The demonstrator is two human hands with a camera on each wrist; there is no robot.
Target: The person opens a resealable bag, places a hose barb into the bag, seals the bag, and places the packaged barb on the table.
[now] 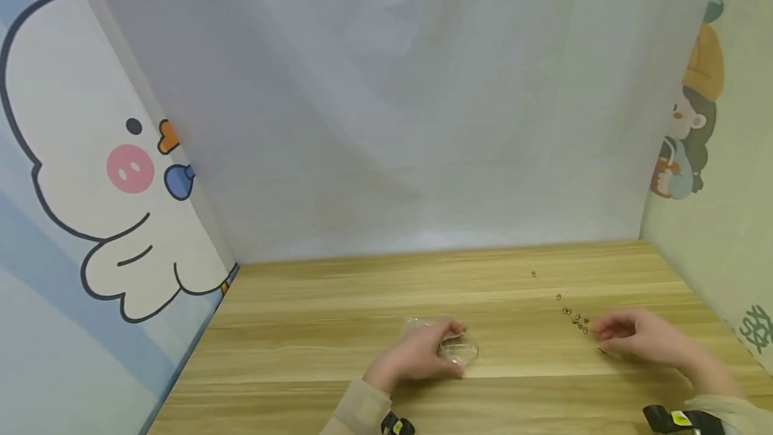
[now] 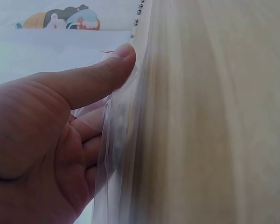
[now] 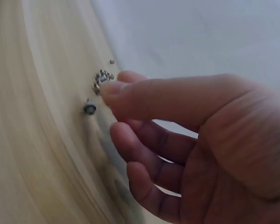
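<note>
My left hand [image 1: 417, 351] holds a clear plastic bag [image 1: 460, 350] low on the wooden table, its thumb on one side and fingers on the other. Close up in the left wrist view, the thin film of the bag [image 2: 114, 154] runs between thumb and fingers. On the right, my right hand [image 1: 649, 340] reaches low over the table with fingers bent, thumb and index tips a little apart. Beside those tips lie several small shiny metal pieces [image 1: 576, 319] that look like screws. One dark-headed screw [image 3: 89, 108] stands apart, just below the thumb in the right wrist view.
The wooden table [image 1: 290, 327] reaches back to a grey-white sheet [image 1: 392, 119]. Two single metal pieces lie farther back from the cluster. Side panels carry a cartoon duck [image 1: 66, 119] on the left and a cartoon figure [image 1: 688, 119] on the right.
</note>
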